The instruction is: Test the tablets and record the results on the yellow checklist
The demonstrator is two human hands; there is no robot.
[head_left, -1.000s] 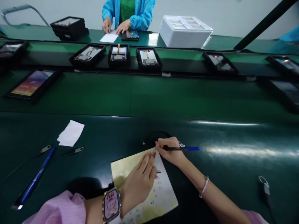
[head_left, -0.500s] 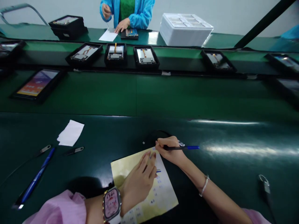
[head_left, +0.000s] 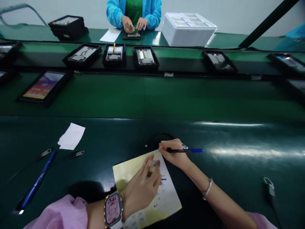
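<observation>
At the left a blue tool (head_left: 37, 183) lies slantwise on the table (head_left: 100, 136), with a tablet (head_left: 44, 85) farther back, screen up, and white slips (head_left: 71, 136) to the right. Next, the left hand (head_left: 141, 190) rests over the yellowish sheet (head_left: 172, 197), which lies askew on the table before the person, its fingers partly spread and loosely bent; whether they grip the thin blue strip (head_left: 163, 179) beside them I cannot tell. At the sheet's top right corner the right hand (head_left: 175, 152) pinches a pen (head_left: 195, 150), blue end pointing right, tip hidden by the fingers, and a plug (head_left: 271, 190) lies well apart at far right.
</observation>
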